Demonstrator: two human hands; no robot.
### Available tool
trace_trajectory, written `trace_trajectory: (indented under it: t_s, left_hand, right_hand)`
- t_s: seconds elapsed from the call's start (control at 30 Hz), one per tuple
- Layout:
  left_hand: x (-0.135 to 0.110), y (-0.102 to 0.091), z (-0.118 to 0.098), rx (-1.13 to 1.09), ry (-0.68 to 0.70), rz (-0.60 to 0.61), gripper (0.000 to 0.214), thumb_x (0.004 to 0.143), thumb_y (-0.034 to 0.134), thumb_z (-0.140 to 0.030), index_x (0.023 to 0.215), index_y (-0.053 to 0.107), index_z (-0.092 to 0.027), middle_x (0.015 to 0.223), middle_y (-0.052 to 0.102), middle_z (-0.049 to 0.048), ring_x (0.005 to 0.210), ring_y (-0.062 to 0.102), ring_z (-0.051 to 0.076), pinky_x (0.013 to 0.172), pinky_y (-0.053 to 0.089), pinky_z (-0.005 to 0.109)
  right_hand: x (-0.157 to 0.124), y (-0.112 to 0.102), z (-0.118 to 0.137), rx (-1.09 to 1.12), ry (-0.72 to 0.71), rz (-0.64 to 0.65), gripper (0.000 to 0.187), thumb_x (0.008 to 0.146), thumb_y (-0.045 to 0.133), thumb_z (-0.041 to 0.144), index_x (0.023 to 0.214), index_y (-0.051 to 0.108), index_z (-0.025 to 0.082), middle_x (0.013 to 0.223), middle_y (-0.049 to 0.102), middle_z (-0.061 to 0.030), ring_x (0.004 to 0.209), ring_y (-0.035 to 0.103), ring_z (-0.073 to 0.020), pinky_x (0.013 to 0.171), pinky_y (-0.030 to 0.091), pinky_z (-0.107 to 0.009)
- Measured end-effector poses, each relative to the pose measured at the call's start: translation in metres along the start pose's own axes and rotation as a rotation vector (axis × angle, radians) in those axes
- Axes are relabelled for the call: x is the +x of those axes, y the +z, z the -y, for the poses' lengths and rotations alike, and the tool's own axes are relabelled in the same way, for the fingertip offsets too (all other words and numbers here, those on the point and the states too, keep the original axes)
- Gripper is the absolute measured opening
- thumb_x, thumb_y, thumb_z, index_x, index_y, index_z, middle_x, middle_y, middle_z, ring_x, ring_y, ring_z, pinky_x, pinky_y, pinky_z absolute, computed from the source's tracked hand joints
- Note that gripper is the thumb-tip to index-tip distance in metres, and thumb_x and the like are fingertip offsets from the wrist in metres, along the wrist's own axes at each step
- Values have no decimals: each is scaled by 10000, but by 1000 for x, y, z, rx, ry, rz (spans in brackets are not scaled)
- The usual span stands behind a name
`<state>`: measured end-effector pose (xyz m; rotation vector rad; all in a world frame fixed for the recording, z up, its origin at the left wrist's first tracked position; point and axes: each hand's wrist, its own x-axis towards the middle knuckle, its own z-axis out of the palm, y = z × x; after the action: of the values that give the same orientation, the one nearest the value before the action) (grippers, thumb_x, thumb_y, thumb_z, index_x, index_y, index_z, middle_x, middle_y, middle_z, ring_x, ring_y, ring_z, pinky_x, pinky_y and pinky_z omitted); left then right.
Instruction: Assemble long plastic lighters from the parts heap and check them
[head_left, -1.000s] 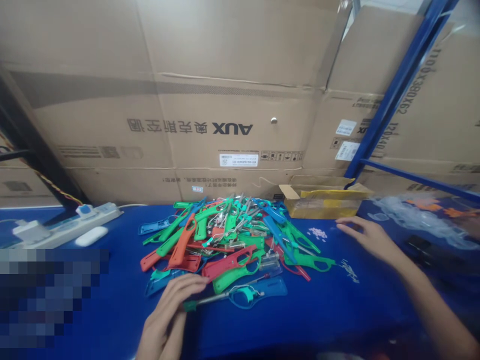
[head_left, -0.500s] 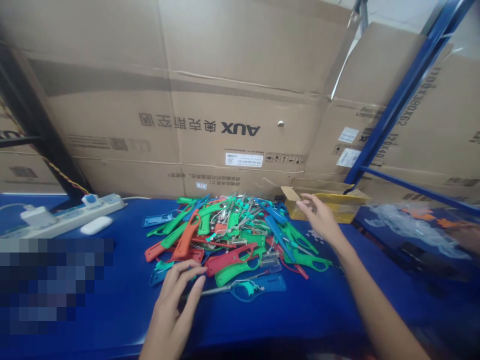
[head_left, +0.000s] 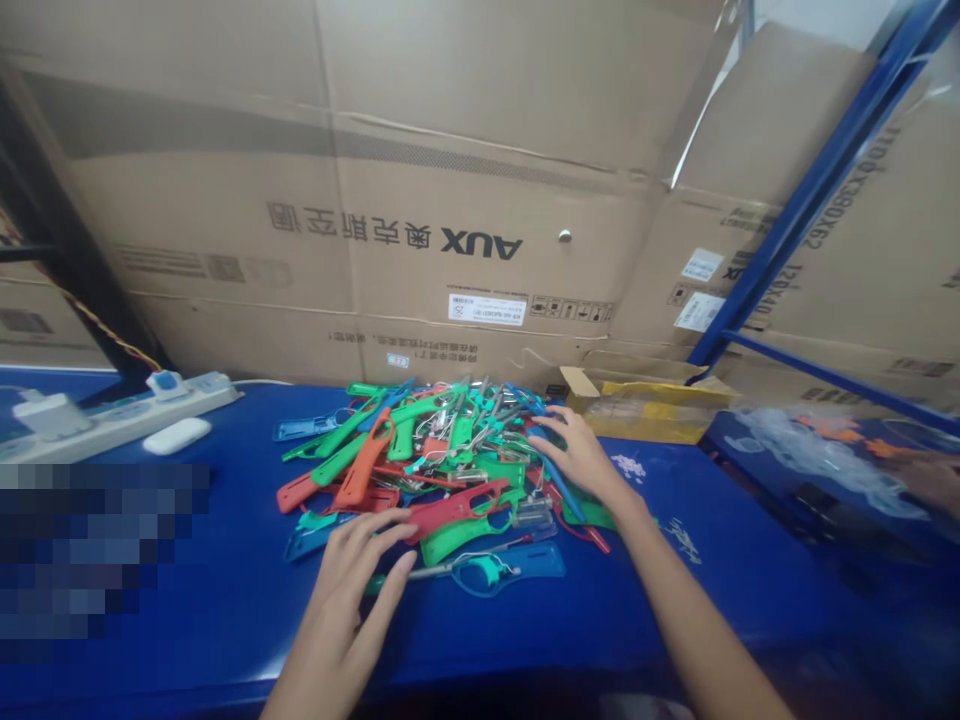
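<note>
A heap of gun-shaped lighter parts in green, red, orange and blue plastic, with metal tubes and thin wires, lies on the blue table [head_left: 247,600]. My left hand [head_left: 356,575] is at the heap's near left, fingers apart, beside a blue lighter casing [head_left: 540,562] with a metal tube and a teal trigger. A red casing [head_left: 457,510] lies just past its fingertips. Over the heap's right side, my right hand [head_left: 577,450] has its fingers spread and bent above blue and green casings. Nothing shows in either hand. An orange casing [head_left: 365,465] rests on the left of the heap.
An open cardboard box [head_left: 652,415] with yellow tape stands behind my right hand. Small pale pieces [head_left: 628,467] lie near it. A white power strip [head_left: 127,415] and a white rounded object [head_left: 177,435] are at left. Another person's hand [head_left: 930,478] is at far right, by clear plastic parts [head_left: 847,465].
My right hand has moved left and toward me, from the front of the cardboard box to over the right of the heap. My left hand stays nearly in place. The view has shifted slightly.
</note>
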<state>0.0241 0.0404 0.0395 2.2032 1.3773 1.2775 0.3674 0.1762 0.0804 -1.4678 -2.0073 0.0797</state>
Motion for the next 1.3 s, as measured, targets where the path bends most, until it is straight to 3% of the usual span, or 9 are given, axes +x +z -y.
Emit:
trace_trajectory:
  t_s: [0.17,0.37,0.5,0.63,0.77,0.83,0.97,1.13,1.3]
  left_hand:
    - [-1,-2,1,17,9,1,249,1019,546,-290,1260,600,-324,1340,617,42,1280,520,255,1063,478,446]
    - [0,-1,-1,13,8,-2,246,1008,564,-289,1245,617,-332,1332,638,27,1283,541,246,1058,496,422]
    - [18,-11,-13,-32,31,-52,217,1021,543,-305,1219,632,-316,1307,659,27,1245,595,229,1036,506,376]
    - [68,-28,-34,-20,72,-19,232,1046,501,-358,1220,628,-273,1272,679,42,1204,627,234,1023,486,374]
    - [142,-22,-45,207,240,61,238,1062,451,-322,1138,650,-215,1091,733,43,1007,675,218,867,503,355]
    - [178,-13,-40,400,365,108,228,1049,470,-297,1064,682,-216,1014,748,30,936,683,205,803,494,329]
    - [217,-11,-10,534,281,-81,306,1031,469,-276,847,684,-162,863,732,106,872,667,262,814,455,393]
    - [202,-29,23,597,271,-220,417,1062,412,-328,726,620,-196,732,681,85,789,609,236,702,431,335]
    - [178,-18,10,581,453,-81,391,1070,403,-317,780,638,-201,768,677,51,809,596,204,728,465,306]
  right_hand:
    - [-9,-16,-8,26,15,-29,386,992,523,503,1192,732,246,1321,633,-131,1249,600,-307,1107,438,-511]
    - [-16,-16,3,49,-50,107,648,806,766,581,1382,615,327,1418,607,-82,1327,555,-323,1115,440,-526]
    - [-16,-10,-2,32,-58,119,504,905,668,534,1354,639,306,1379,627,-97,1308,571,-317,1113,442,-531]
    - [-15,-10,-9,9,-58,102,511,915,646,547,1351,643,280,1426,591,-127,1326,561,-340,1109,442,-559]
    - [-16,-5,4,-6,-120,76,474,901,678,542,1292,680,273,1522,500,-142,1411,464,-364,1135,395,-598]
    - [-15,0,16,-12,-177,73,322,959,620,479,1186,729,278,1531,494,-121,1435,432,-341,1155,370,-583]
    - [-4,8,34,-23,-290,122,229,971,619,400,1067,779,268,1554,479,-119,1466,389,-350,1180,308,-604]
    - [23,8,42,65,-381,190,126,877,737,367,856,792,256,1458,594,-111,1409,476,-364,1151,345,-609]
    - [25,8,51,308,-271,-3,195,932,628,377,839,727,238,1432,612,-97,1301,580,-299,1103,428,-499]
